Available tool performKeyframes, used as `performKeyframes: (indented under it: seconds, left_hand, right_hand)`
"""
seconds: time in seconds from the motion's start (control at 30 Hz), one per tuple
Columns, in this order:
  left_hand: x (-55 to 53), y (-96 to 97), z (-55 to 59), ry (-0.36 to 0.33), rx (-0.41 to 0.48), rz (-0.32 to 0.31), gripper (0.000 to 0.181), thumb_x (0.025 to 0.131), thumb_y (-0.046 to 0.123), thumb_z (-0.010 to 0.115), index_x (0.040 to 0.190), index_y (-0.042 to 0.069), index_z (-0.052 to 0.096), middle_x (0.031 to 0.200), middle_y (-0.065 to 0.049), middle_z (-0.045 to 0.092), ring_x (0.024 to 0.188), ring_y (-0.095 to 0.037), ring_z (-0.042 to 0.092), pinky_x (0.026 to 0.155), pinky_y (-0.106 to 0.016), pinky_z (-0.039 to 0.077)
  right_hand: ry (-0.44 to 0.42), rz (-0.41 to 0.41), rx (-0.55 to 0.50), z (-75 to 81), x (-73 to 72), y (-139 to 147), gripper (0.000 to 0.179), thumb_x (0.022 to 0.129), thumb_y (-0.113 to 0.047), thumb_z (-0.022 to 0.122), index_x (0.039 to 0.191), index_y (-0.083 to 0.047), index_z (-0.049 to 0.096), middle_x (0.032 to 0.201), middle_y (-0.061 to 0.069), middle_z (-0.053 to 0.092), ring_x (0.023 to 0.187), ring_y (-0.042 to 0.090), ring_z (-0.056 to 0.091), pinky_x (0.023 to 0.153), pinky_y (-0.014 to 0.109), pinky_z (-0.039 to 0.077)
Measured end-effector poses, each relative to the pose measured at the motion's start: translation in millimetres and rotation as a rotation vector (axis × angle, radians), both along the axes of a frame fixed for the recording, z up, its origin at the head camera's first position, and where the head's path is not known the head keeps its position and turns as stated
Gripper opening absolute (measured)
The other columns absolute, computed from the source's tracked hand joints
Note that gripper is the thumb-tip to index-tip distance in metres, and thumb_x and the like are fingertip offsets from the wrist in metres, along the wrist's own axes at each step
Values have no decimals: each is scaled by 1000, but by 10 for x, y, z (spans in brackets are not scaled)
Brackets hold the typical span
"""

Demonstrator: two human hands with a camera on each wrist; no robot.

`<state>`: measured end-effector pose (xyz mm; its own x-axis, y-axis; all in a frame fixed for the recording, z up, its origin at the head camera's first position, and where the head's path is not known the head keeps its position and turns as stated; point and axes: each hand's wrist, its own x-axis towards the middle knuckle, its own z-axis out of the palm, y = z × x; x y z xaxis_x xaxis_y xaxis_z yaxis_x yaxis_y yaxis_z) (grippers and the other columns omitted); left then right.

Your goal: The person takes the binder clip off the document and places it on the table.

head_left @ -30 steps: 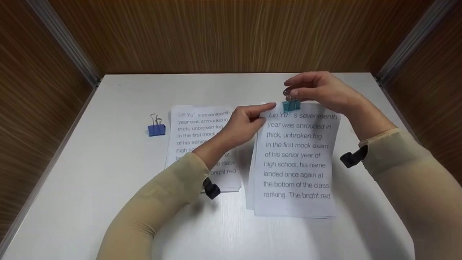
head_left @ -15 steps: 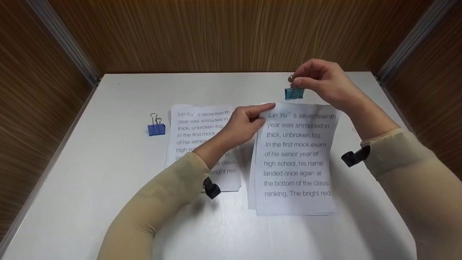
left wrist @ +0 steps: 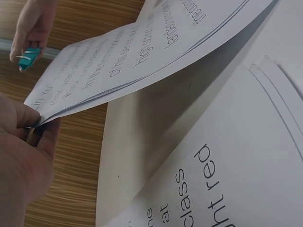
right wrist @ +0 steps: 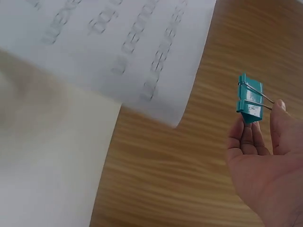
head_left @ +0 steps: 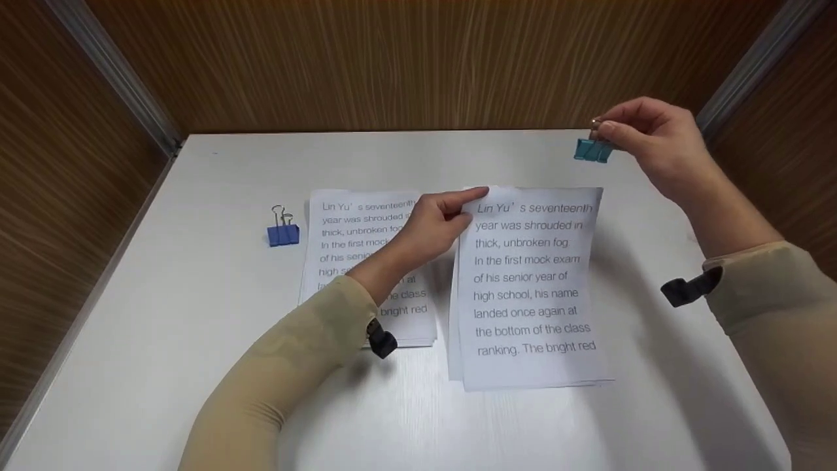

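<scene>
My left hand [head_left: 431, 226] pinches the upper left corner of a small stack of printed sheets [head_left: 529, 281]. In the left wrist view the stack [left wrist: 118, 61] slopes up off the table, its layered edges showing and the thumb [left wrist: 26, 116] on top. My right hand [head_left: 667, 140] holds a teal binder clip [head_left: 593, 150] up in the air, beyond the stack's upper right corner and apart from the paper. The right wrist view shows the clip [right wrist: 251, 99] with its wire handles between thumb and fingers.
Flat on the white table [head_left: 163, 327], a second stack of printed sheets [head_left: 366, 203] lies partly under the left forearm. A blue binder clip [head_left: 283, 235] stands to its left with its handles up. Wood-grain panels [head_left: 425, 65] enclose the back and sides.
My right hand has pulled the teal clip off the stack's top edge and carried it up and to the right. The left hand keeps its pinch and has shifted slightly left with the sheets.
</scene>
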<state>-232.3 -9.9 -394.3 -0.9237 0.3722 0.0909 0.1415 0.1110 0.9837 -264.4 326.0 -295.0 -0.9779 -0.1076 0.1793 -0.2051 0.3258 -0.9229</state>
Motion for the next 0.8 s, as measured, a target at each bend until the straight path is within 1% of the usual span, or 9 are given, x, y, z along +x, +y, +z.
performKeyframes:
  seconds: [0.2,0.33,0.4,0.5,0.63,0.8]
  left_hand:
    - [-27,-16,-32,-18,-9,29,50,102,-5,61,142,23,70,141,2,69,96,-14,71,78,-25,56]
    - [-43,-26,-57,-30,-13,38,50,103,-5,61,142,24,70,142,3,67,99,-13,71,80,-25,56]
    - [-48,-37,-67,-38,-11,39,49,103,-4,61,143,24,70,143,4,67,102,-13,70,82,-25,56]
    - [-56,-48,-84,-44,-10,43,49,104,-4,61,142,25,70,143,4,67,103,-13,69,83,-25,56]
    - [-64,-66,-116,-45,-11,48,49,104,-3,61,142,26,70,143,4,67,107,-11,68,86,-24,55]
    - [-75,-93,-156,-25,15,23,50,103,-4,58,144,22,68,140,1,69,107,-13,70,82,-24,56]
  right_hand:
    - [-70,-53,-28,-175,43,358,40,101,-25,75,132,-1,69,120,7,72,109,19,68,91,13,54]
    - [-101,-61,-86,-345,67,557,40,100,-22,75,132,2,68,120,8,72,108,19,68,90,14,55]
    - [-127,-64,-124,-435,77,637,40,100,-20,76,132,3,67,119,8,72,107,18,68,90,14,55]
    - [-179,-87,-143,-561,103,739,40,99,-19,76,132,2,68,118,6,73,105,16,69,89,14,56]
    - [-232,-131,-98,-716,146,857,40,100,-23,76,133,-1,69,116,1,73,105,12,70,88,13,55]
    - [-275,-173,6,-907,185,986,42,102,-31,71,135,-4,69,116,-5,73,107,7,69,89,13,54]
